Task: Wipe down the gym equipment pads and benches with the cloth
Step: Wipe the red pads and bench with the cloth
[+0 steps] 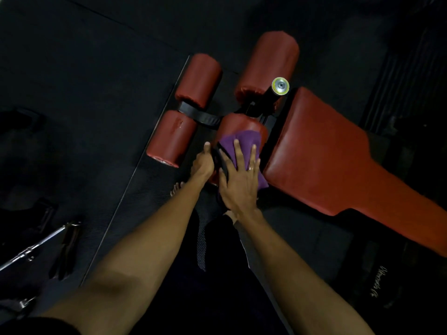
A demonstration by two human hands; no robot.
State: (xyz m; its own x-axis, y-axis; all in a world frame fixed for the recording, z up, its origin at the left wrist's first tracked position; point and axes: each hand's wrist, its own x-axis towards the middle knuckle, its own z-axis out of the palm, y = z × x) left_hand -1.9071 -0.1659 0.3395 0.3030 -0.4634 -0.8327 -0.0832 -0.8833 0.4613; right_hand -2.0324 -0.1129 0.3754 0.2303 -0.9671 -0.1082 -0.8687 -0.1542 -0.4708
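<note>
A purple cloth lies over the near red roller pad of a bench. My right hand presses flat on the cloth with straight fingers. My left hand holds the left side of the same roller, its thumb up along the pad; its fingers are hidden behind it. The long red bench pad runs off to the right. Three more red rollers stand further off: two on the left and one at the back.
Black rubber floor mats surround the bench. A chrome bar with a clip lies on the floor at lower left. A silver and yellow end cap sticks out of the frame by the back roller. My bare toes show below the left hand.
</note>
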